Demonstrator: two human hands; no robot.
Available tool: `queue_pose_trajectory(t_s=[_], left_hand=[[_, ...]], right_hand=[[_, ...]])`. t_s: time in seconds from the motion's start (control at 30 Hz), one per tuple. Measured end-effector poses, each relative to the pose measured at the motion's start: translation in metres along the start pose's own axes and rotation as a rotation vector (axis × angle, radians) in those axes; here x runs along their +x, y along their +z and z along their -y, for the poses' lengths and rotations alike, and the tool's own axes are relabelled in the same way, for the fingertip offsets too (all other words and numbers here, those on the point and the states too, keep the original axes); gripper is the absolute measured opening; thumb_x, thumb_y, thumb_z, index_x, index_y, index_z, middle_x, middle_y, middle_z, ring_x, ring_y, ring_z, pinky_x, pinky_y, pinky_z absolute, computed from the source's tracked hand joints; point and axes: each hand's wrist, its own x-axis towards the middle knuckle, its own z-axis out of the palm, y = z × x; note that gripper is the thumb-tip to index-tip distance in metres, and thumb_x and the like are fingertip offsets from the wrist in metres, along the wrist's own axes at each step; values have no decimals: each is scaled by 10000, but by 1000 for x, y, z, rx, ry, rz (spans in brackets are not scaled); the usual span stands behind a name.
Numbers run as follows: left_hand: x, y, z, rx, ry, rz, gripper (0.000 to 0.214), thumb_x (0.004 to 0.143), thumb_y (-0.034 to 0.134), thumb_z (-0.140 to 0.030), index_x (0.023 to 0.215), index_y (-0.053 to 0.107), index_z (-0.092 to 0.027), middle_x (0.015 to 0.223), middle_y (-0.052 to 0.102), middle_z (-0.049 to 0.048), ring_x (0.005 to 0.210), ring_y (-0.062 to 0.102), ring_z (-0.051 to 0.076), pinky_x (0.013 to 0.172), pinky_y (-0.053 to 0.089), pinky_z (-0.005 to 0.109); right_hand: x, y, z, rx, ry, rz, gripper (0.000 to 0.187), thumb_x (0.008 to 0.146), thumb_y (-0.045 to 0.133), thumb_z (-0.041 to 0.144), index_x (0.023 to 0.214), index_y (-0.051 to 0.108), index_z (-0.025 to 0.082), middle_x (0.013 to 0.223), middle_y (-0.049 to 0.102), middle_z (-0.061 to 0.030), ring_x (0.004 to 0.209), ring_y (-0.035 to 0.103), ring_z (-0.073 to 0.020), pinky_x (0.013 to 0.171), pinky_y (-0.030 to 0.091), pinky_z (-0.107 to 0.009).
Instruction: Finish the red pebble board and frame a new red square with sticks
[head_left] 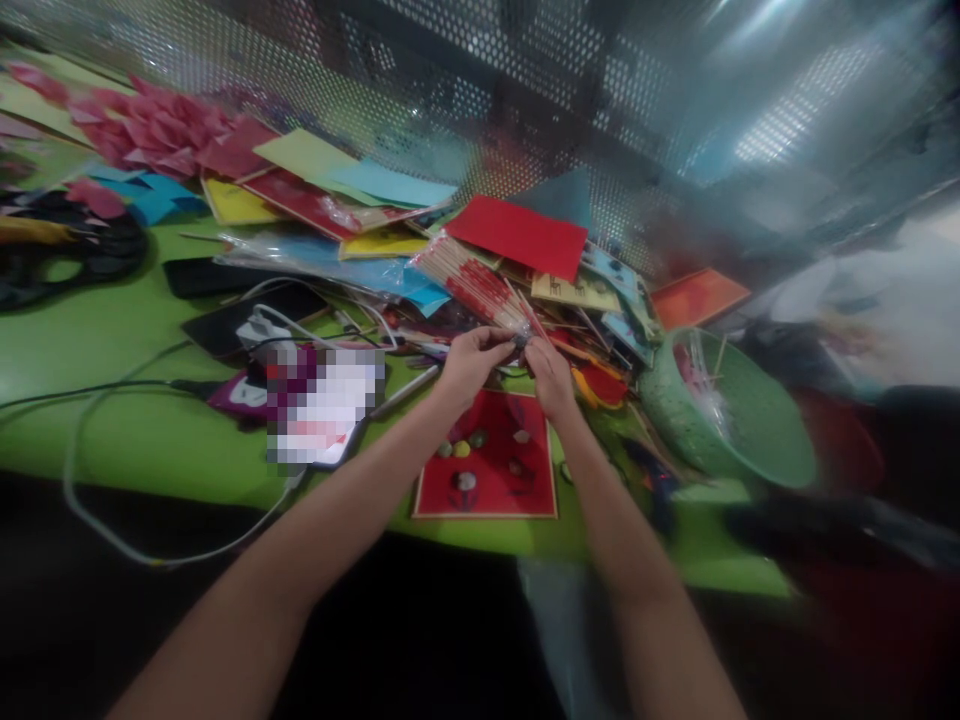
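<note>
Head view: we see a smooth green surface [161,445], a round green basin [765,415] by its right edge, a flat red card [491,465] at its near edge and, just beyond, our left hand [469,366] and right hand [551,378], fingers nearly closed, pinching a small dark lump [520,341].

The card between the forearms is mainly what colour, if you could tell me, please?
The card is mainly red, seen best in the head view.

The card [493,470] lies at the table's [142,440] near edge, right of the phone [330,410]. Sticks [480,280] lie farther back, the bowl [772,420] far right.
</note>
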Motion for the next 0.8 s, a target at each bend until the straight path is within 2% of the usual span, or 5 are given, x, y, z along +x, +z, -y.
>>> queue_pose_trajectory(t_s=[0.2,0.4,0.6,0.7,0.8], left_hand=[[-2,-3,3,187,68,33,239,695,777,-249,906,759,-139,818,747,40,753,661,150,749,527,272],[0,-4,7,316,117,18,198,725,729,-225,904,767,-150,817,740,39,765,645,154,697,506,249],[-1,-1,3,171,40,26,203,721,738,-222,907,741,-140,794,726,23,712,639,130,709,509,252],[-2,-1,1,130,23,30,217,724,744,-218,923,723,-133,759,714,19,685,642,127,674,500,241],[-2,-1,-1,149,-1,40,209,746,733,-225,935,702,-143,750,706,22,672,648,136,602,473,226]], right_hand=[[0,-3,-1,-158,-57,13,325,966,417,414,690,390,246,681,456,15,668,440,-178,644,328,-329],[0,-1,1,-224,-13,-26,261,892,426,341,655,379,241,661,447,11,676,440,-179,641,314,-318],[0,-5,6,-47,86,-98,250,811,449,295,579,375,237,577,339,36,597,360,-151,590,270,-302],[1,-8,7,66,98,-133,248,824,458,292,585,473,226,585,401,30,604,396,-149,599,302,-297],[4,-10,5,153,152,-122,206,843,475,324,709,591,219,598,442,33,595,412,-152,582,318,-292]])
